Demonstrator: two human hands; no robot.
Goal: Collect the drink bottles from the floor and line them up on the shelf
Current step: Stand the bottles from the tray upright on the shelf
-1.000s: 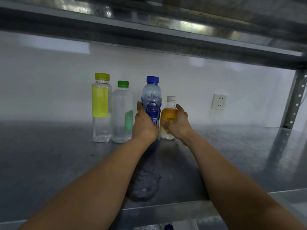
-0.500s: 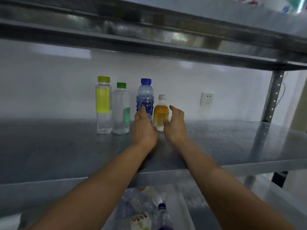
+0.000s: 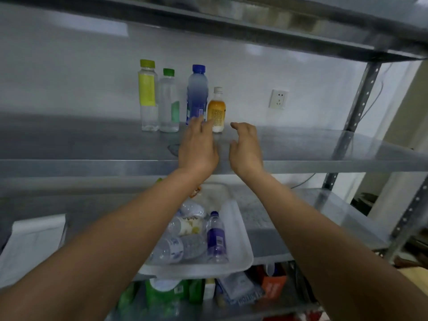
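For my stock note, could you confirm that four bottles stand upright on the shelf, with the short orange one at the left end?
Not quite: the head view shows the short orange bottle at the right end, beside the blue-capped bottle. The rest is right.

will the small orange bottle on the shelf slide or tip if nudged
Probably slides: the orange bottle looks full nearly to its neck, so likely heavy for its size, and the metal shelf looks smooth. Being short, it seems less tippy than the taller blue-capped bottle beside it.
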